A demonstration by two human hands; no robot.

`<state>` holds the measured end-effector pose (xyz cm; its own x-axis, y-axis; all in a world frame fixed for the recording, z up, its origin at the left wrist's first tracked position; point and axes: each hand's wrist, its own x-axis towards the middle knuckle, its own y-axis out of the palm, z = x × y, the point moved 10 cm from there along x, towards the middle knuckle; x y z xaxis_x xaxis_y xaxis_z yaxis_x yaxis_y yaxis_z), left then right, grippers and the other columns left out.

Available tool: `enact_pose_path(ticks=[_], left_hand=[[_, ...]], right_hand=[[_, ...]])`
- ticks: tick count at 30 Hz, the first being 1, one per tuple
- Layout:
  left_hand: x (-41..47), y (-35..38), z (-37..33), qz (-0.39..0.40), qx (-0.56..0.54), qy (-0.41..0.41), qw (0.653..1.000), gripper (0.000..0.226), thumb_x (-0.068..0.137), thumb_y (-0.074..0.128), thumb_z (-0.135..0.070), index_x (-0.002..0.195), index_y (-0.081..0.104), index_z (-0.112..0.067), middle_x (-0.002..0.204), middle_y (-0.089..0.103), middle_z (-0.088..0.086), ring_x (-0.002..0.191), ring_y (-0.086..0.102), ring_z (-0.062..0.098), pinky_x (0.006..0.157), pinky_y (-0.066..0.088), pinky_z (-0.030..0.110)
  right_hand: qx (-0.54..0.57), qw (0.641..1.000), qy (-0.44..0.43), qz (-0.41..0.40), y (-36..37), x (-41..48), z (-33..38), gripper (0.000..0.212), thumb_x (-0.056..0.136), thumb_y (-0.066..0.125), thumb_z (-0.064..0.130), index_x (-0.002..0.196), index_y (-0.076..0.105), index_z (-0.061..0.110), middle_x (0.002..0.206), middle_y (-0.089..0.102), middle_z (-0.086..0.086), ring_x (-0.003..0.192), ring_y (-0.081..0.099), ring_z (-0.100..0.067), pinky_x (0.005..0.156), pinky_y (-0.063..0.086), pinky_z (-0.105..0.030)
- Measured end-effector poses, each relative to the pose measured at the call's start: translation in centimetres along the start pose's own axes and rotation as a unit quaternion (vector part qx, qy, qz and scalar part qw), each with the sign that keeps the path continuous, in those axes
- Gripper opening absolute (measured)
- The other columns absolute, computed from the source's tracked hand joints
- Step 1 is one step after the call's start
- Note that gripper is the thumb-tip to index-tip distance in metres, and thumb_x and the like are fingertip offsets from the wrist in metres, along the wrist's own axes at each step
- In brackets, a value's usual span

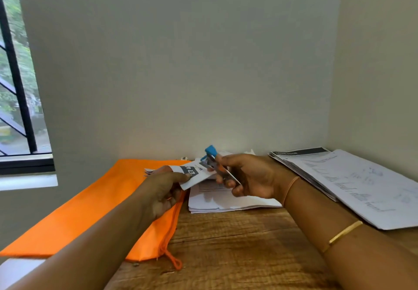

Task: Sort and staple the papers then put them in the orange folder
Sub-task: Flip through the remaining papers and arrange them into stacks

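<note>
**A:** ok, what's nearest?

**B:** a rough, grainy wood table [237, 244]. On its left side lies the folder [90, 210]. It's flat and orange, and looks more like soft woven fabric than card. A twisted orange cord [172, 260] trails off its near corner onto the wood.

**A:** and the hands?

**B:** there's a thin gold bangle [343, 233] on the right forearm and a slim peach band [290, 187] at the wrist. Further in, the left hand [162, 190] pinches some small white slips [192, 173] with a dark printed block, thumb on top, over the folder's far edge. Can't count the slips. The right hand [253, 176] is curled round a stapler [211, 151] with a blue plastic tip and a shiny metal body. Its mouth is at the slips' far corner, but I can't tell if it's clamped down.

**A:** counts?

**B:** one folder, one stapler, two hands. There are two piles on the table. A thin stack [226, 201] of white sheets sits under the hands, just beside the folder. A fanned stack [352, 181] at far right has handwriting on its top sheet. Behind them is a plain matte wall [181, 63], with one black-framed window [18, 86] at left.
</note>
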<state>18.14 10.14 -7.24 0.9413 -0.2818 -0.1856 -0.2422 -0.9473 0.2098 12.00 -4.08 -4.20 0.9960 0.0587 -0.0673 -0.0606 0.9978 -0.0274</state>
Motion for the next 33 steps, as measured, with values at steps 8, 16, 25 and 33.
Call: enact_pose_path(ticks=[8, 16, 25, 33], left_hand=[[-0.2, 1.0, -0.3, 0.044, -0.081, -0.001, 0.996, 0.014, 0.088, 0.058, 0.003, 0.085, 0.055, -0.010, 0.074, 0.061, 0.008, 0.061, 0.049, 0.008, 0.039, 0.042, 0.012], [-0.6, 1.6, -0.8, 0.065, -0.151, 0.005, 0.986, 0.022, 0.088, 0.056, 0.004, 0.068, 0.058, -0.004, 0.078, 0.060, 0.012, 0.066, 0.050, 0.010, 0.041, 0.043, 0.011], [0.0, 0.8, -1.5, 0.028, -0.031, 0.089, 0.995, 0.027, 0.085, 0.062, 0.002, 0.068, 0.044, -0.009, 0.068, 0.050, 0.009, 0.057, 0.047, 0.010, 0.046, 0.044, 0.016], [-0.5, 0.9, -1.8, 0.021, -0.009, 0.111, 0.994, 0.016, 0.086, 0.061, 0.000, 0.101, 0.057, 0.001, 0.082, 0.062, 0.015, 0.061, 0.056, 0.012, 0.052, 0.048, 0.019]], right_hand=[[0.035, 0.982, 0.080, 0.167, 3.3, -0.8, -2.1, 0.039, 0.086, 0.045, 0.043, 0.104, 0.057, 0.010, 0.069, 0.052, -0.002, 0.047, 0.038, -0.004, 0.038, 0.031, -0.011], [0.012, 0.984, 0.089, 0.154, 3.1, -0.8, -2.5, 0.034, 0.088, 0.046, 0.042, 0.098, 0.057, 0.011, 0.069, 0.053, -0.004, 0.048, 0.043, -0.006, 0.038, 0.035, -0.013], [-0.021, 0.992, 0.064, 0.104, 2.9, -0.2, -2.5, 0.027, 0.096, 0.044, 0.037, 0.104, 0.055, 0.014, 0.077, 0.063, -0.008, 0.055, 0.057, -0.011, 0.046, 0.050, -0.021], [0.021, 0.995, 0.057, 0.081, 3.1, 0.3, -2.8, 0.028, 0.097, 0.044, 0.035, 0.105, 0.057, 0.011, 0.082, 0.068, -0.009, 0.049, 0.056, -0.009, 0.042, 0.046, -0.017]])
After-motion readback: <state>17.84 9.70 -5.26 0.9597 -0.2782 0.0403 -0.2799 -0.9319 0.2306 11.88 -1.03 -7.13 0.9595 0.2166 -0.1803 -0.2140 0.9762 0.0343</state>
